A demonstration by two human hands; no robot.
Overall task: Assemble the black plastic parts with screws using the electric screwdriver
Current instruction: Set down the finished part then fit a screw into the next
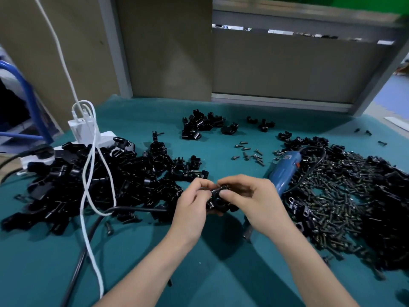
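My left hand (192, 201) and my right hand (254, 197) meet over the middle of the teal table, both pinching one black plastic part (218, 201) between their fingertips. The part is a small clamp-like piece, partly hidden by my fingers. A blue electric screwdriver (285, 170) lies on the table just right of my right hand, its cord running back. A wide heap of dark screws (332, 204) spreads to the right. A big pile of black plastic parts (99, 180) fills the left side.
A white power strip with a charger (83, 131) and white cables (93, 173) stands at the back left. A smaller group of black parts (201, 125) and several loose screws (249, 152) lie at the back centre. A black cable (132, 210) crosses the table front.
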